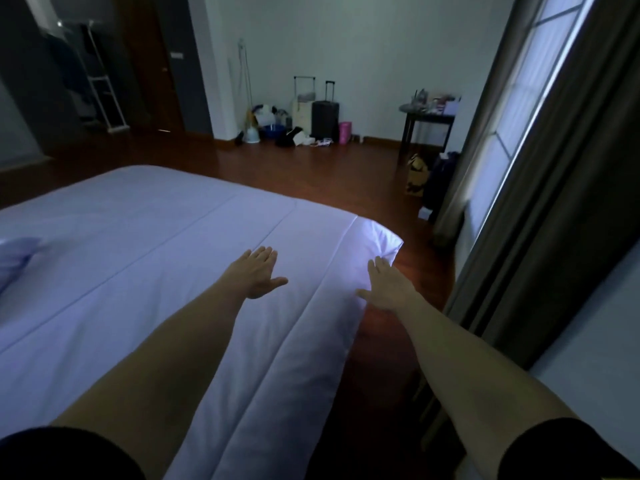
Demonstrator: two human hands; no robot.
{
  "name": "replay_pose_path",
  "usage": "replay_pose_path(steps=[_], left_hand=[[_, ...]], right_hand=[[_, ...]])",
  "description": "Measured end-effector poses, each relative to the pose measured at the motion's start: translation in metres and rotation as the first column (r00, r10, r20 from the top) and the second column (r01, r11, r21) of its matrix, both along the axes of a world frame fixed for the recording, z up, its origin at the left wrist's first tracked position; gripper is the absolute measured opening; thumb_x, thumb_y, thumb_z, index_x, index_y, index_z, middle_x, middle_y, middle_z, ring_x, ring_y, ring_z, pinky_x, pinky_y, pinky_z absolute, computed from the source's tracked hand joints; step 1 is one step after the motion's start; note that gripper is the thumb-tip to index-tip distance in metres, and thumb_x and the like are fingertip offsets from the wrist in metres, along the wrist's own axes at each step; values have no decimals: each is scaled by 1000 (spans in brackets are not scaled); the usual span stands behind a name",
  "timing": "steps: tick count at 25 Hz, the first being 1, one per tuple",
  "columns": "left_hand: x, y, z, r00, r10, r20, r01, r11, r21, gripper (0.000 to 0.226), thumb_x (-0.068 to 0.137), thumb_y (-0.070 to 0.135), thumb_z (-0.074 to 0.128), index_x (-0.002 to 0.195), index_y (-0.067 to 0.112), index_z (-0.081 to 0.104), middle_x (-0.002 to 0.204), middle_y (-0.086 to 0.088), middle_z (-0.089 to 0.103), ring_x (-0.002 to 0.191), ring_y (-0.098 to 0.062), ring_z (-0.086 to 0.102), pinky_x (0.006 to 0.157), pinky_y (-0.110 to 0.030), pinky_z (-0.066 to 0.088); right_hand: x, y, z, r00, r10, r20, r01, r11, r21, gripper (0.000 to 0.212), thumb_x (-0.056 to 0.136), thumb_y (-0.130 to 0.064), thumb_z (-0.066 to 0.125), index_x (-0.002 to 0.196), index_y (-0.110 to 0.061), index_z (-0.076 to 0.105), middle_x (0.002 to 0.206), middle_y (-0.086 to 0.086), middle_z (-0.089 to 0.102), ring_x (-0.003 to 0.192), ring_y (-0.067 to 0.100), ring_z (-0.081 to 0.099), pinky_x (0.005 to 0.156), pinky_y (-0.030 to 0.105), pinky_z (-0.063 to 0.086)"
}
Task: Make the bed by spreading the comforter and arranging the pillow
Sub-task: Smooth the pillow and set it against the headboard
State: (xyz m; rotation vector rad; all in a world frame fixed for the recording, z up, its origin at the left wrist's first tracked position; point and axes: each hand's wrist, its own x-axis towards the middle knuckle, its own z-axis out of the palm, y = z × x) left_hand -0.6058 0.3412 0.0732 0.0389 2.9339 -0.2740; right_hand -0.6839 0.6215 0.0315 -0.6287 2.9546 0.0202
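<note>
A white quilted comforter lies spread flat over the bed, reaching its far right corner. My left hand lies flat on the comforter with straight fingers, a little in from the right edge. My right hand is flat and open at the comforter's right edge, fingertips touching the fabric near the corner. At the far left edge of the view a bluish-white bunched piece of fabric, perhaps the pillow, lies on the bed.
Dark wooden floor surrounds the bed. A curtain and window stand close on the right. Suitcases and clutter sit by the far wall, beside a small dark table. Bags stand near the curtain.
</note>
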Motion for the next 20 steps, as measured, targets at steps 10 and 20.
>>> replay_pose_path(steps=[10, 20], left_hand=[[-241, 79, 30, 998, 28, -51, -25, 998, 55, 77, 99, 56, 23, 154, 6, 4, 162, -11, 3, 151, -23, 3, 122, -40, 5], [-506, 87, 55, 997, -6, -81, 17, 991, 133, 77, 98, 57, 24, 154, 8, 3, 163, -4, 0, 151, -16, 1, 123, -38, 6]], right_hand=[[-234, 77, 47, 998, -28, -58, 30, 999, 32, 89, 95, -61, 35, 153, -2, 3, 162, 14, 4, 150, 27, 1, 122, 39, 7], [-470, 91, 63, 990, -111, -91, 112, 994, 7, 82, 98, -57, 33, 154, -5, 3, 163, 11, 3, 151, 23, 2, 123, 37, 7]])
